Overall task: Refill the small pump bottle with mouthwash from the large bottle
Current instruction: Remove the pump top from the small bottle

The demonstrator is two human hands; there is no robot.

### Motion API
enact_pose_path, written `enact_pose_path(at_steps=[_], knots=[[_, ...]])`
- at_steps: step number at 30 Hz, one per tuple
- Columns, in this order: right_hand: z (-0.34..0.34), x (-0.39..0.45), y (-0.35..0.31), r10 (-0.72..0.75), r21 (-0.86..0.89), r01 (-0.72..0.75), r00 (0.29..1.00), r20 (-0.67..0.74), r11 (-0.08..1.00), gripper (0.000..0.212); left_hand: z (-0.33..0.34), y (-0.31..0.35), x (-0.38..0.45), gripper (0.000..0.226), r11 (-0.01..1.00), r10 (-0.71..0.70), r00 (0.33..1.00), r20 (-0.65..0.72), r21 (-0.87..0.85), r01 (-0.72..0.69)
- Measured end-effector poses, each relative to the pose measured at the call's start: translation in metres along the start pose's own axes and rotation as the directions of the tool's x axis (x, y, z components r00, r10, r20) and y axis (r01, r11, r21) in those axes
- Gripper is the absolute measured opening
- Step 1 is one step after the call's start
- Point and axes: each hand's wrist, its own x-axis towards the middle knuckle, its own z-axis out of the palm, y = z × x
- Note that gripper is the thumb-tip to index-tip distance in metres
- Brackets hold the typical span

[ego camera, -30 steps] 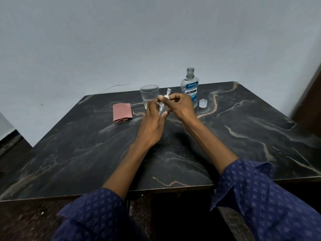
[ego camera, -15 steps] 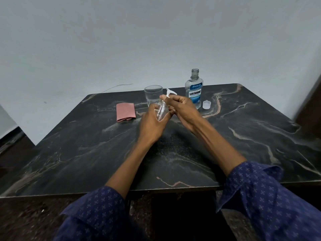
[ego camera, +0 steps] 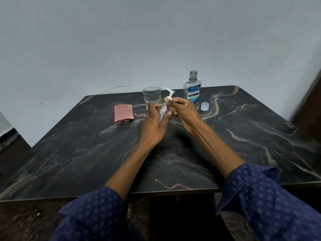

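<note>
Both hands up over the table (ego camera: 243,136), mid-surface. L hand (ego camera: 154,122) grips the small pump bottle (ego camera: 163,112) round its clear body, tilted, base toward the person. R hand (ego camera: 184,110) pinches the collar under the white pump head (ego camera: 169,92), fingers curled tight. Large bottle (ego camera: 192,91) upright at 1 o'clock from the hands, neck open, its cap (ego camera: 204,106) just beside it at 3 o'clock. Glass (ego camera: 151,97) at 11 o'clock behind the L hand. Pink cloth (ego camera: 123,113) folded flat at 9 o'clock, apart.
</note>
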Motion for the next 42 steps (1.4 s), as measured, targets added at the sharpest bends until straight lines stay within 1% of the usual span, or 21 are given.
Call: enact_pose_path(at_steps=[5, 7, 8, 10, 12, 14, 16, 17, 19, 21, 23, 26, 29, 33, 36, 39, 41, 42], knots=[[-0.006, 0.000, -0.007, -0.019, 0.054, 0.019, 1.000, -0.005, 0.998, 0.027, -0.002, -0.002, -0.001, 0.040, 0.999, 0.051, 0.999, -0.005, 0.017, -0.051], [-0.008, 0.001, -0.011, -0.071, 0.083, 0.074, 0.997, -0.040, 0.994, 0.016, -0.004, -0.002, -0.001, 0.041, 0.999, 0.048, 0.999, 0.001, 0.026, -0.048], [-0.010, 0.001, -0.015, -0.106, 0.104, 0.112, 0.992, -0.063, 0.988, 0.014, -0.005, -0.003, 0.000, 0.040, 0.999, 0.042, 0.999, -0.003, 0.025, -0.042], [-0.017, 0.002, -0.023, -0.168, 0.166, 0.186, 0.979, -0.115, 0.969, 0.014, -0.008, -0.002, 0.000, 0.039, 0.999, 0.031, 0.999, -0.033, 0.014, -0.031], [-0.024, 0.003, -0.029, -0.201, 0.215, 0.240, 0.962, -0.187, 0.947, 0.013, -0.011, -0.001, 0.000, 0.037, 1.000, 0.009, 0.996, -0.089, 0.004, -0.009], [-0.032, 0.003, -0.032, -0.219, 0.196, 0.273, 0.941, -0.257, 0.942, 0.019, -0.015, 0.000, 0.001, 0.037, 0.999, -0.036, 0.989, -0.145, -0.021, 0.033], [-0.038, 0.004, -0.032, -0.222, 0.111, 0.262, 0.932, -0.286, 0.959, 0.031, -0.018, 0.000, 0.001, 0.040, 0.995, -0.082, 0.983, -0.165, -0.074, 0.070], [-0.041, 0.004, -0.031, -0.213, 0.028, 0.229, 0.938, -0.273, 0.973, 0.035, -0.019, 0.000, 0.000, 0.041, 0.992, -0.098, 0.981, -0.165, -0.098, 0.082], [-0.041, 0.004, -0.025, -0.161, -0.218, 0.120, 0.970, -0.183, 0.969, 0.035, -0.021, 0.002, 0.000, 0.044, 0.986, -0.125, 0.980, -0.155, -0.131, 0.105], [-0.036, 0.001, -0.014, -0.109, -0.451, 0.061, 0.991, -0.082, 0.891, 0.029, -0.020, 0.003, 0.000, 0.044, 0.980, -0.149, 0.977, -0.150, -0.151, 0.126], [-0.030, 0.000, -0.004, -0.101, -0.635, 0.067, 0.995, -0.018, 0.770, 0.032, -0.019, 0.004, 0.000, 0.044, 0.978, -0.165, 0.975, -0.146, -0.153, 0.142], [-0.024, -0.002, 0.003, -0.068, -0.807, 0.064, 0.997, 0.030, 0.587, 0.031, -0.019, 0.004, 0.000, 0.044, 0.979, -0.163, 0.977, -0.140, -0.148, 0.143], [-0.023, -0.001, 0.006, -0.077, -0.862, 0.074, 0.996, 0.040, 0.501, 0.029, -0.018, 0.003, 0.001, 0.043, 0.980, -0.160, 0.977, -0.141, -0.141, 0.140], [-0.023, -0.001, 0.008, -0.084, -0.884, 0.067, 0.996, 0.032, 0.463, 0.035, -0.017, 0.001, 0.001, 0.044, 0.983, -0.152, 0.978, -0.146, -0.129, 0.133], [-0.025, -0.001, 0.009, -0.083, -0.899, 0.083, 0.995, 0.053, 0.429, 0.036, -0.016, -0.002, 0.001, 0.045, 0.987, -0.135, 0.979, -0.154, -0.112, 0.119], [-0.027, -0.001, 0.007, -0.085, -0.920, 0.090, 0.994, 0.062, 0.382, 0.045, -0.015, -0.003, 0.001, 0.045, 0.989, -0.128, 0.978, -0.163, -0.099, 0.113], [-0.029, 0.000, 0.003, -0.149, -0.915, 0.075, 0.989, 0.017, 0.397, 0.048, -0.015, -0.003, 0.001, 0.043, 0.989, -0.126, 0.978, -0.165, -0.100, 0.111], [-0.030, 0.001, -0.001, -0.221, -0.901, 0.069, 0.975, -0.030, 0.429, 0.045, -0.015, -0.003, 0.001, 0.043, 0.989, -0.127, 0.979, -0.162, -0.101, 0.111]])
